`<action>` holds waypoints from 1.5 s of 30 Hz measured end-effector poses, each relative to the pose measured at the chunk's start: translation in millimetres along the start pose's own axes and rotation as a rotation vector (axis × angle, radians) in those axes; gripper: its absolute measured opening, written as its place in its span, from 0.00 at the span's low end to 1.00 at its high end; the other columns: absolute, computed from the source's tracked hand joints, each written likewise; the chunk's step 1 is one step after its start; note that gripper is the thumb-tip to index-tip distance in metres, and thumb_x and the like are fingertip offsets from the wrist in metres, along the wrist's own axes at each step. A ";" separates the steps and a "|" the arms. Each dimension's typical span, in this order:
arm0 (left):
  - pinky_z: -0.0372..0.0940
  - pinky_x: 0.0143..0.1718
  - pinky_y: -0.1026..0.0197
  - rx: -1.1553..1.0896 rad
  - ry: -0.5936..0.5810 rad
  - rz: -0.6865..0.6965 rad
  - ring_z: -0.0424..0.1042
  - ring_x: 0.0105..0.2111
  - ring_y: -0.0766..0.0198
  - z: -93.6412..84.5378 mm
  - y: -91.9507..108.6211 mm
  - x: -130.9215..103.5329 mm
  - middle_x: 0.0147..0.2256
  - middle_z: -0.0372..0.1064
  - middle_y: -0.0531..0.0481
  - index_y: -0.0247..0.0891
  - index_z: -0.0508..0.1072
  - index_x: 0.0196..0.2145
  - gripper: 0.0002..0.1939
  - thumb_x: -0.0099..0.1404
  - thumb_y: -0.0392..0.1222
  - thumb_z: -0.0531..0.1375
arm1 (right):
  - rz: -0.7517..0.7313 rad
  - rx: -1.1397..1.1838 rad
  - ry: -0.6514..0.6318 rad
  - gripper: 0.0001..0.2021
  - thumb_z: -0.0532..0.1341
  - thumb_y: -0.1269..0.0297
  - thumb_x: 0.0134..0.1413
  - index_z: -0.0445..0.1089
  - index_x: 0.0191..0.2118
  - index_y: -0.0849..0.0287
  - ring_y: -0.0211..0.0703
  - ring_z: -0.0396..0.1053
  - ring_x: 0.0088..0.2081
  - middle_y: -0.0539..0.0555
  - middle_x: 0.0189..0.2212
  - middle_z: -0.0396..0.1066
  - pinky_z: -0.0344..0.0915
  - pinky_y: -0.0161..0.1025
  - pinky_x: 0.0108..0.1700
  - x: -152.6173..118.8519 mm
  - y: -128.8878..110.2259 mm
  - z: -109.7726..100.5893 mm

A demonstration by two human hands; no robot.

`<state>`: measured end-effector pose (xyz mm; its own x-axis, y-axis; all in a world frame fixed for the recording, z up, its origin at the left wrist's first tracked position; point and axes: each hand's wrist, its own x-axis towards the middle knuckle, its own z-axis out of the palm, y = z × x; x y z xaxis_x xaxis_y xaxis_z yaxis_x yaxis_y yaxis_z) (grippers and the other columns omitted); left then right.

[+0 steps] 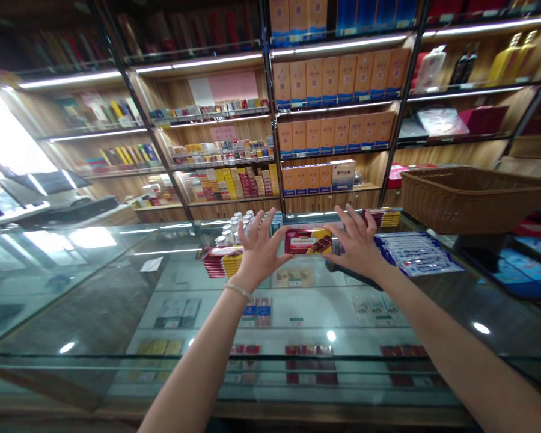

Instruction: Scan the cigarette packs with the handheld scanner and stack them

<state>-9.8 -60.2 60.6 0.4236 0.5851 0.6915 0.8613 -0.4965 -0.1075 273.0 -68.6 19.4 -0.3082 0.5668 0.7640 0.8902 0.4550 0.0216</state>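
Between my two hands a chocolate bar in a red and yellow wrapper is held level above the glass counter. My left hand pinches its left end between thumb and forefinger, other fingers raised. On the right end, my right hand pinches it the same way. A stack of similar red and yellow bars lies just left of my left hand. Behind my right hand sits another such stack. Blue and white packets lie to the right of my right hand.
Several small white-capped bottles stand behind the left stack. A brown wicker basket sits at the counter's right rear. A dark handled object lies under my right hand. Shelves of orange boxes and cigarette packs line the back wall.
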 end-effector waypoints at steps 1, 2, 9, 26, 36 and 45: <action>0.26 0.72 0.27 0.018 -0.011 0.005 0.47 0.74 0.37 -5.4 -5.2 -8.0 0.74 0.50 0.42 0.54 0.73 0.59 0.37 0.53 0.53 0.77 | -0.028 0.002 -0.010 0.30 0.66 0.45 0.59 0.69 0.62 0.54 0.68 0.43 0.75 0.63 0.75 0.50 0.30 0.71 0.73 0.7 -7.3 0.5; 0.26 0.72 0.28 0.037 -0.021 0.009 0.47 0.74 0.37 -10.6 -11.1 -17.2 0.74 0.49 0.42 0.53 0.73 0.59 0.37 0.53 0.54 0.76 | -0.056 0.001 -0.023 0.30 0.66 0.45 0.59 0.70 0.62 0.55 0.67 0.44 0.75 0.63 0.75 0.51 0.29 0.70 0.73 1.4 -15.9 1.6; 0.25 0.72 0.30 0.110 -0.096 0.029 0.49 0.73 0.37 -40.0 -61.1 -87.6 0.73 0.54 0.41 0.51 0.74 0.59 0.33 0.58 0.59 0.72 | -0.148 0.028 -0.115 0.32 0.66 0.40 0.58 0.72 0.60 0.59 0.65 0.48 0.74 0.67 0.74 0.53 0.26 0.64 0.74 -2.8 -92.0 30.2; 0.33 0.72 0.30 0.014 -0.468 -0.099 0.45 0.73 0.36 -57.3 -161.5 -163.8 0.74 0.46 0.42 0.54 0.77 0.59 0.32 0.59 0.63 0.69 | -0.109 0.273 -0.533 0.34 0.62 0.39 0.62 0.71 0.64 0.60 0.63 0.34 0.77 0.65 0.77 0.42 0.34 0.68 0.74 16.7 -195.2 71.2; 0.35 0.71 0.28 -0.032 -0.460 -0.212 0.42 0.74 0.35 -42.4 -171.3 -179.7 0.75 0.46 0.44 0.56 0.76 0.60 0.29 0.64 0.64 0.64 | -0.092 0.258 -0.524 0.30 0.55 0.37 0.67 0.73 0.63 0.50 0.62 0.33 0.78 0.60 0.78 0.39 0.30 0.68 0.73 20.3 -201.7 88.5; 0.27 0.72 0.32 0.004 -0.316 -0.154 0.43 0.74 0.40 -46.1 -162.6 -186.4 0.73 0.52 0.49 0.58 0.79 0.56 0.22 0.66 0.59 0.64 | -0.121 0.270 -0.408 0.24 0.59 0.42 0.66 0.75 0.61 0.45 0.63 0.36 0.77 0.59 0.78 0.40 0.31 0.69 0.72 16.1 -203.3 84.0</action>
<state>-241.8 -118.1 -17.9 0.3542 0.8227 0.4446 0.9226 -0.3852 -0.0222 58.9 -94.3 -26.8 -0.5577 0.6968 0.4510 0.7383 0.6648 -0.1142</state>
